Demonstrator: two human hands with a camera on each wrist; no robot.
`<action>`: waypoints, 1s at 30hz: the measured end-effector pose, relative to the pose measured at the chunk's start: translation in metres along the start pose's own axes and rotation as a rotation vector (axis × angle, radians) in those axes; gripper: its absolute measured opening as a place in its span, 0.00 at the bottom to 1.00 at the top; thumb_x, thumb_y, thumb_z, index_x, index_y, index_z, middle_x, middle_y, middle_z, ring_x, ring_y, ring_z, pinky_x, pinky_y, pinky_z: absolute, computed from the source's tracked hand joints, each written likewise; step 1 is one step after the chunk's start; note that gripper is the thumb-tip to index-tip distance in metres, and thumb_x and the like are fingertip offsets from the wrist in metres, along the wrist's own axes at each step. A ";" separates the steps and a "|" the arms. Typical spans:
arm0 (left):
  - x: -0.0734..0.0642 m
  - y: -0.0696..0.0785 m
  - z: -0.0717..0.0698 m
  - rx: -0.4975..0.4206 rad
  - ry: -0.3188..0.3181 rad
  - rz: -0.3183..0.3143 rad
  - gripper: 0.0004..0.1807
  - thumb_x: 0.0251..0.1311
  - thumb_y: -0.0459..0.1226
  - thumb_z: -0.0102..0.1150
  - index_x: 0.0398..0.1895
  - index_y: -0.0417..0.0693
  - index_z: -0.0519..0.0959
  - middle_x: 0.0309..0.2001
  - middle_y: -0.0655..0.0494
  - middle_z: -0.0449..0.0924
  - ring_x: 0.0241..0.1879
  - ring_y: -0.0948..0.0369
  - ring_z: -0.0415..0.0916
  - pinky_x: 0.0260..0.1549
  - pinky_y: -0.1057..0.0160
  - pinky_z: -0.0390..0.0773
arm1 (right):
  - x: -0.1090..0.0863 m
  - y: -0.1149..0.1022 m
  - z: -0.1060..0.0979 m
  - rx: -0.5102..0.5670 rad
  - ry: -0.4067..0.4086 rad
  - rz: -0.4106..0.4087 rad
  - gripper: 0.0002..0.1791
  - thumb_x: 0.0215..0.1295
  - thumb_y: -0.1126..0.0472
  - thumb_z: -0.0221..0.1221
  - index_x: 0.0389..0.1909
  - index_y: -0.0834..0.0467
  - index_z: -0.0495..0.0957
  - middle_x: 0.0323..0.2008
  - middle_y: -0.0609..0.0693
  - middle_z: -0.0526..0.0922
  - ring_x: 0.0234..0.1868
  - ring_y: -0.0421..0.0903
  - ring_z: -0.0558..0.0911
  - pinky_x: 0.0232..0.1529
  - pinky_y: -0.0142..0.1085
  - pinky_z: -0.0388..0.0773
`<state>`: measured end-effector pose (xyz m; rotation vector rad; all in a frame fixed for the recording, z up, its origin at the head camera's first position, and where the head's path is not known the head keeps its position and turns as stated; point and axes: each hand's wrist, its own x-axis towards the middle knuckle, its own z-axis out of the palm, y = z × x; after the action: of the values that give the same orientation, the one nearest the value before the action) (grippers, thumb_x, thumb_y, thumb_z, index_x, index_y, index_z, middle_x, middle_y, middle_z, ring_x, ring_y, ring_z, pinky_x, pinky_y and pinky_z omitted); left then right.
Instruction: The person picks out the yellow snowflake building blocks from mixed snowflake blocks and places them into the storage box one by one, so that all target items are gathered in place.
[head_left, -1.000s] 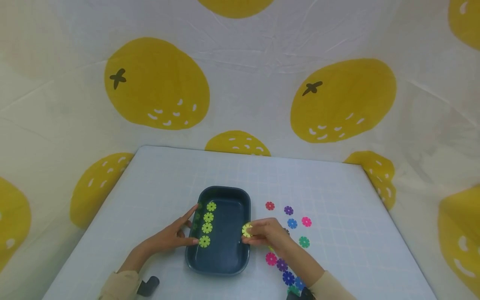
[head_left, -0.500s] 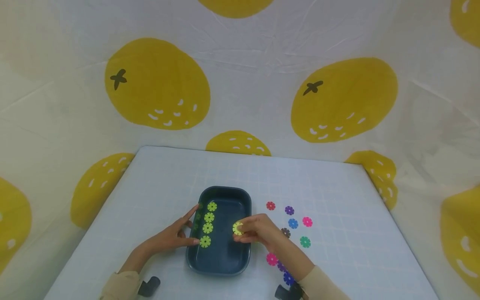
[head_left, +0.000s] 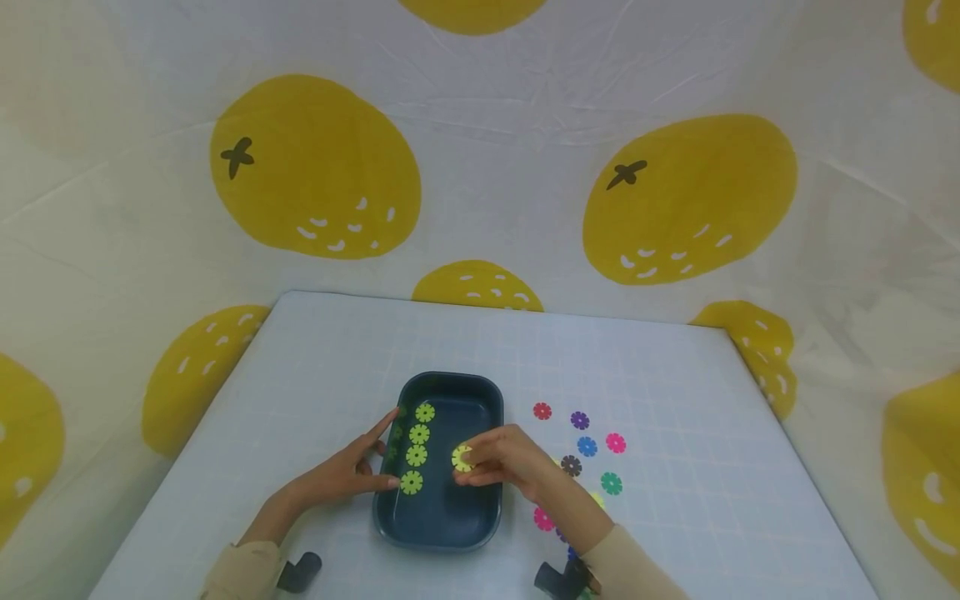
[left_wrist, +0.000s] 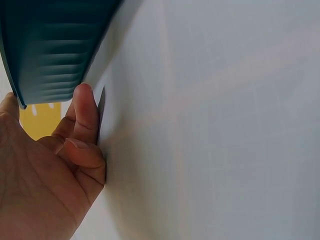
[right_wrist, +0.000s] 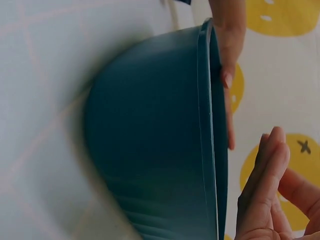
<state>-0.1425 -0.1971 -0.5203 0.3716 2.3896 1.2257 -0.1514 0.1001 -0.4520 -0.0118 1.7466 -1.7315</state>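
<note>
In the head view my right hand [head_left: 510,458] pinches a yellow-green notched disc [head_left: 461,457] between thumb and fingers, over the right half of a dark blue tray [head_left: 438,521]. My left hand [head_left: 341,473] is at the tray's left side, index finger and thumb spread apart along the rim. Several discs of the same yellow-green lie in a column inside the tray, the nearest one [head_left: 411,482] close by the left thumb. The left wrist view shows the left hand's other fingers [left_wrist: 85,112] bent low beside the tray wall. The pinched disc is hidden in the right wrist view.
Right of the tray, loose notched discs lie scattered on the white table [head_left: 690,400]: a red one [head_left: 542,411], a blue one [head_left: 587,447], a green one [head_left: 611,483], a pink one [head_left: 544,518] and others, some hidden under the right forearm. A fruit-print cloth [head_left: 495,192] hangs behind.
My right hand has carried the pinched disc leftward, from the tray's right rim to over its inside. The left hand and the column of discs have stayed put.
</note>
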 end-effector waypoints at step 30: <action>0.000 0.006 -0.001 -0.003 -0.006 -0.038 0.57 0.56 0.50 0.71 0.80 0.70 0.40 0.54 0.46 0.71 0.33 0.58 0.68 0.33 0.62 0.70 | 0.021 -0.020 0.018 -0.124 -0.212 -0.031 0.12 0.65 0.68 0.61 0.46 0.71 0.83 0.30 0.59 0.88 0.27 0.44 0.88 0.27 0.31 0.81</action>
<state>-0.1430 -0.1944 -0.5145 0.3277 2.3787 1.2093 -0.1684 0.0726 -0.4419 -0.2688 1.7008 -1.5786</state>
